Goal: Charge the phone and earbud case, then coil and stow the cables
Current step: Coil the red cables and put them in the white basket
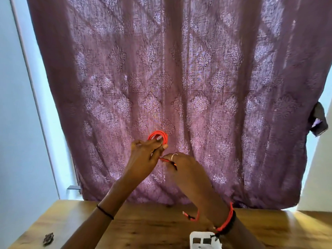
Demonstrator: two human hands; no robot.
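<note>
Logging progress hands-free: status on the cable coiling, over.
Left hand grips red cable coil. Right hand pinches loose strand. Free end hangs above wooden table, not yet wound. Nothing in the way.

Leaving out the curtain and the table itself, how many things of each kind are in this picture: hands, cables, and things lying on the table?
Hands: 2, the left hand and the right hand, both holding the cable
Red cable, partly coiled: 1
White plastic container on the table: 1
Small dark object on the table, too small to identify: 1
Total: 5
</note>
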